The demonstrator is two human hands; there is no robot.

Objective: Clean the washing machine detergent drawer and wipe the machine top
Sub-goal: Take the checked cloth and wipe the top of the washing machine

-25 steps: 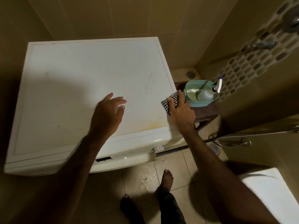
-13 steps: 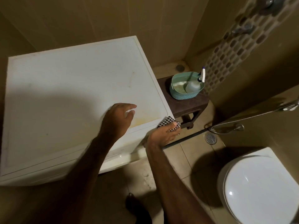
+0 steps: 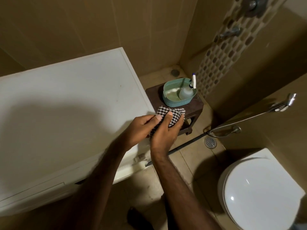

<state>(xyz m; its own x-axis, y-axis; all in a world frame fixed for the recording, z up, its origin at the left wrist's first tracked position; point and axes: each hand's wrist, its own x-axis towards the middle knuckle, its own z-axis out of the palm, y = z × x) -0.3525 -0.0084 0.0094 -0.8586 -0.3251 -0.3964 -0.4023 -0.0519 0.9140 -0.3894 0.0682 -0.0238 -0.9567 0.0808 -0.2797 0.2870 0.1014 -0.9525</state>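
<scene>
Both hands on the checkered cloth, at the washing machine top's right front corner.
Left hand pinches its left edge; right hand cups it from underneath, thumb on top.

The washer top lies bare and open; beside it (tight squeeze) a stool carries a basket, toilet near.

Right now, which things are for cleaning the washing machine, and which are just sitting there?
For the job:
- checkered cloth, held by the left hand and right hand
- washing machine top
- spray bottle standing in the teal basket

Just sitting there:
- brown stool under the basket
- toilet
- hand sprayer with its hose
- floor drain
</scene>
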